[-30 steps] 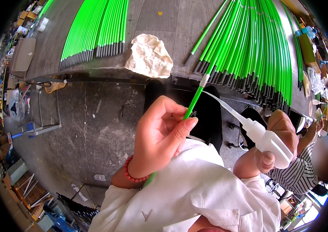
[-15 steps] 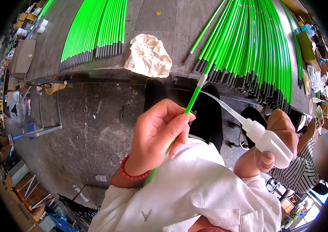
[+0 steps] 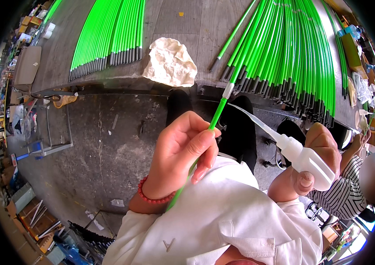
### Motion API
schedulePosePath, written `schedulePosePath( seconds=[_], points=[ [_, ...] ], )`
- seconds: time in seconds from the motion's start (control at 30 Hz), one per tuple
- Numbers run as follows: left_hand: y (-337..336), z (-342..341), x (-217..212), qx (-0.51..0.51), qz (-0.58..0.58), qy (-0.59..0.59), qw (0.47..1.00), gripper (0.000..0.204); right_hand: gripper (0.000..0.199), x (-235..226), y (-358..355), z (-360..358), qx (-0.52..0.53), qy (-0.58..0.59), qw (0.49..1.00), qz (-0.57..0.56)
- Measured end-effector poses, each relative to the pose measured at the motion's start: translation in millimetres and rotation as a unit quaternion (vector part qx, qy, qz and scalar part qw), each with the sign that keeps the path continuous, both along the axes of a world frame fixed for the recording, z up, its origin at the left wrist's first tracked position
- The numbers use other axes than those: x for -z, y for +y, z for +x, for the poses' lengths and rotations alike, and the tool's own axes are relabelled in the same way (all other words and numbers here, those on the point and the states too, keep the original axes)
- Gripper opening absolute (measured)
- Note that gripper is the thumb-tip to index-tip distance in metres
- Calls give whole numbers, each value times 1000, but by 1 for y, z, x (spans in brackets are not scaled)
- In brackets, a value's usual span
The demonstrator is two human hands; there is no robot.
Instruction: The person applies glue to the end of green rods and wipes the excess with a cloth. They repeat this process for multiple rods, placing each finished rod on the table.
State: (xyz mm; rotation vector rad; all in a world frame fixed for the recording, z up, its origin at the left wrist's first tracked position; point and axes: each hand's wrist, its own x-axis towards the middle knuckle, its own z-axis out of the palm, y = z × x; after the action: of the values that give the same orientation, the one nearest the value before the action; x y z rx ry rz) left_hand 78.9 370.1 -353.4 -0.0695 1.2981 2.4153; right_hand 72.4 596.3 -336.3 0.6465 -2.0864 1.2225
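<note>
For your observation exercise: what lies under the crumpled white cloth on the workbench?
The crumpled white cloth rests on the grey workbench, between two spreads of green rods. Whatever lies beneath it is covered and cannot be seen.

my left hand is raised, fingers curled in a pinch (thumb on top); my right hand sits fisted, thumb pressed forward, both forearms bent inward.

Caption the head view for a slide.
Left hand holds a green rod; right hand aims a white squeeze bottle at its tip.
</note>
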Motion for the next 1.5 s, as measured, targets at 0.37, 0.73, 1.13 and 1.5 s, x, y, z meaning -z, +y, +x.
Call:
schedulePosePath(
  seconds=[0.37,0.73,1.13,1.5],
  points=[
    [-16,-6,5,-32,-7,-27,999,15,55,46,-10,-28,27,-112,879,-463],
    [-54,-10,15,-113,43,45,992,14,28,100,-81,-155,-70,-276,925,-250],
    [-63,-3,2,-20,145,-1,989,17,38,96,-90,-155,155,-42,987,-25],
    [-44,0,2,84,208,-33,974,24,36,13,-106,-73,-372,-330,800,-337]
  ],
)
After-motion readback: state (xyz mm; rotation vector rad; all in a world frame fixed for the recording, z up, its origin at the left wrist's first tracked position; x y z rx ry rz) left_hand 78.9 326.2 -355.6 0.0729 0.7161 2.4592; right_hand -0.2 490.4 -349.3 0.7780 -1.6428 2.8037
